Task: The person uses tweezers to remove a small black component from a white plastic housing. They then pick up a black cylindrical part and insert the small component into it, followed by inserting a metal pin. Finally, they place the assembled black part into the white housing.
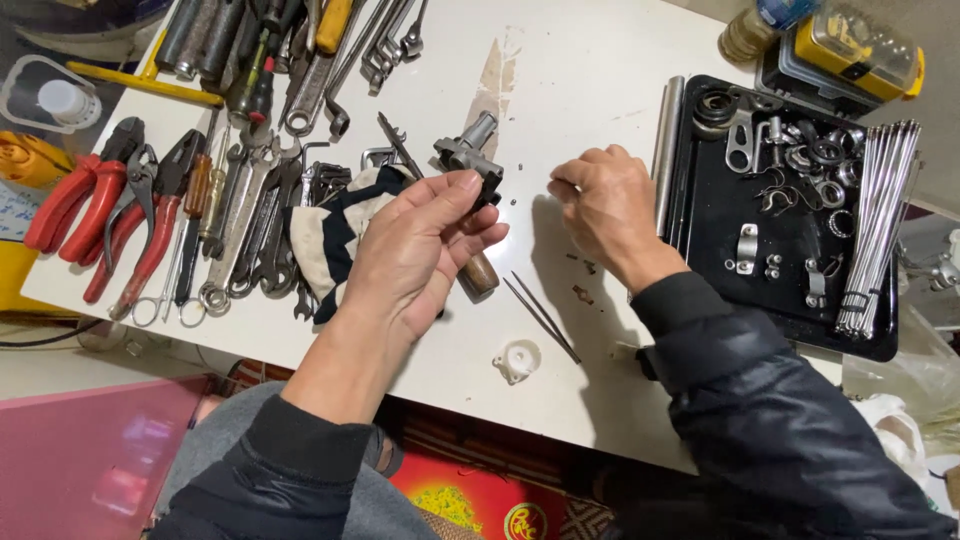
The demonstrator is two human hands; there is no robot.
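Note:
My left hand (420, 250) holds a small grey and black metal mechanical part (468, 152) up above the white table (580, 70), thumb pressed on its top. Under that hand lies a tool with a brown wooden handle (480, 275). My right hand (605, 205) hovers to the right with fingers curled, its fingertips pinched near tiny black specks on the tabletop; whether it pinches anything is too small to tell. Thin tweezers (540, 315) and a small white plastic cap (517, 360) lie in front of both hands.
Red-handled pliers (75, 200), wrenches (250, 220) and screwdrivers crowd the left side, beside a striped cloth (325, 235). A black tray (715, 215) of small metal parts, a bundle of spokes (880, 220) and a steel tube (667, 140) lie at the right. A yellow case (860, 45) stands behind.

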